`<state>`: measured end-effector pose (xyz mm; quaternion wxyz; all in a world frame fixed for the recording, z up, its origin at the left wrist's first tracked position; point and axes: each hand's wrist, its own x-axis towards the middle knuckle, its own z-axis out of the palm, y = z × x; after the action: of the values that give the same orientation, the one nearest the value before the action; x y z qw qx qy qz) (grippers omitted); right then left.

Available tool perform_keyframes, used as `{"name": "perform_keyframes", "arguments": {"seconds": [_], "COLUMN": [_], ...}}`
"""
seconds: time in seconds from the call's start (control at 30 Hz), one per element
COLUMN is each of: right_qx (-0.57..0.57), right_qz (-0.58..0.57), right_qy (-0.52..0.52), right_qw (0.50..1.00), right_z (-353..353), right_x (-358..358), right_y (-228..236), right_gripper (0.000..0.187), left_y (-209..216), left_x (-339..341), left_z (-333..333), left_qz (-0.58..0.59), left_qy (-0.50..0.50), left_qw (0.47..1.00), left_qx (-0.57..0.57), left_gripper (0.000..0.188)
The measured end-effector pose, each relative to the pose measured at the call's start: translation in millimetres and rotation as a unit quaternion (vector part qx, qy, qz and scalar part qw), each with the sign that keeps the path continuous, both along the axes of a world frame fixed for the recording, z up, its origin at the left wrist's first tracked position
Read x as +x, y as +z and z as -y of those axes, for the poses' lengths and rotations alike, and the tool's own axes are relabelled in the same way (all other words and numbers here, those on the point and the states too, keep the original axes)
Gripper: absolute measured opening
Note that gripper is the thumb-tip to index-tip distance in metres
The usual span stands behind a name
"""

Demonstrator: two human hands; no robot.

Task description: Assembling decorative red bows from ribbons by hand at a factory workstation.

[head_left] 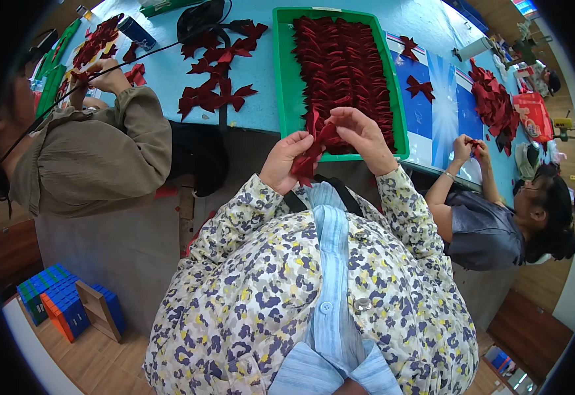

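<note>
Between my two hands, in front of my chest, is a dark red ribbon bow (308, 164). My left hand (286, 160) pinches it with thumb and forefinger at its left side. From the right, my right hand (364, 137) holds its upper loop, the thumb and finger closed on the fabric. Just beyond my hands lies a green tray (290, 122), its near edge close to my right wrist. Rows of finished-looking dark red bows (343, 72) are packed tightly in it.
Loose red bows (218, 95) lie on the light blue table (254, 115) at left, beside a black bag (198, 21). A co-worker (96, 148) sits at left, another (485, 224) at right, both handling red pieces. A red bow heap (492, 99) lies at right.
</note>
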<state>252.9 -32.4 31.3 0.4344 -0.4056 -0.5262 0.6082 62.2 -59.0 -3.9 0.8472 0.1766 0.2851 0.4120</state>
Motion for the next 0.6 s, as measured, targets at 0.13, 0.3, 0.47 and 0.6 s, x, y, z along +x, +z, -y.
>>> {"name": "perform_keyframes", "arguments": {"seconds": [0.13, 0.3, 0.47, 0.6], "right_qx": [-0.048, -0.079, -0.046, -0.005], "right_qz": [0.008, 0.009, 0.02, 0.026], "right_qy": [0.027, -0.004, -0.012, -0.034], "right_qw": [0.998, 0.997, 0.999, 0.999], "right_z": [10, 16, 10, 11], "right_x": [3, -3, -5, -7], "right_y": [-12, -12, -15, -5], "right_gripper": [0.034, 0.025, 0.016, 0.013], "left_y": [-6, -16, -16, -14], "left_x": [1, 4, 14, 14], "left_z": [0, 0, 1, 2], "left_qz": [0.043, 0.056, 0.026, -0.008], "left_qy": [0.002, 0.001, 0.024, 0.038], "left_qw": [0.999, 0.998, 0.999, 0.999], "left_qx": [-0.024, -0.008, 0.026, 0.034], "left_gripper": [0.016, 0.018, 0.02, 0.021]}}
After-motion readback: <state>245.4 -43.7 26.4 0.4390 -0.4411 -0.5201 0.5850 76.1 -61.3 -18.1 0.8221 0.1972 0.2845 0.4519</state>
